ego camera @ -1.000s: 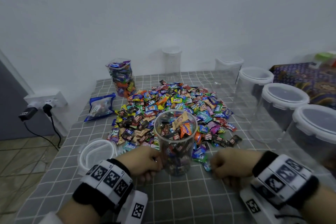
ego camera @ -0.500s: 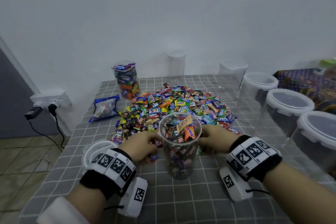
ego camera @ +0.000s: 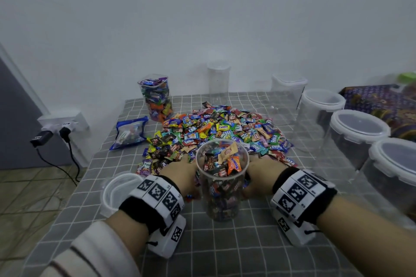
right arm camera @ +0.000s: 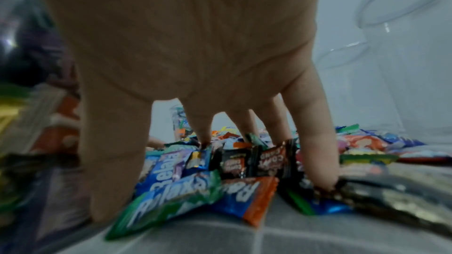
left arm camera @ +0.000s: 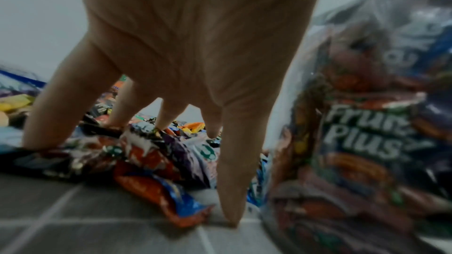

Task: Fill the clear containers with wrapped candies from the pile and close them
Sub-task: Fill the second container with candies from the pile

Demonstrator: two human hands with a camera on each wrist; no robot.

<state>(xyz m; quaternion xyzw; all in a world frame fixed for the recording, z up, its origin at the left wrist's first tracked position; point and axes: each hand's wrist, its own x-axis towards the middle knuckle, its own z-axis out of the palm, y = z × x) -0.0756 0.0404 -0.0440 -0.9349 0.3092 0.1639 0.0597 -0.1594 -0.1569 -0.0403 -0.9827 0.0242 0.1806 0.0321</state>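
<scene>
Beside the jar (ego camera: 222, 177), both hands, left (ego camera: 180, 172) and right (ego camera: 263, 170), rake candies (ego camera: 216, 130) with spread fingers, gripping nothing (wrappers slick, light; scoop underneath).

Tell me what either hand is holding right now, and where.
Nothing held: left hand and right hand have spread fingers on the candy pile, either side of the open container.

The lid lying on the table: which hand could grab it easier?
Probably the left hand. The lid lies just beside its wrist, while the candy-filled container stands between it and the right hand.
</scene>
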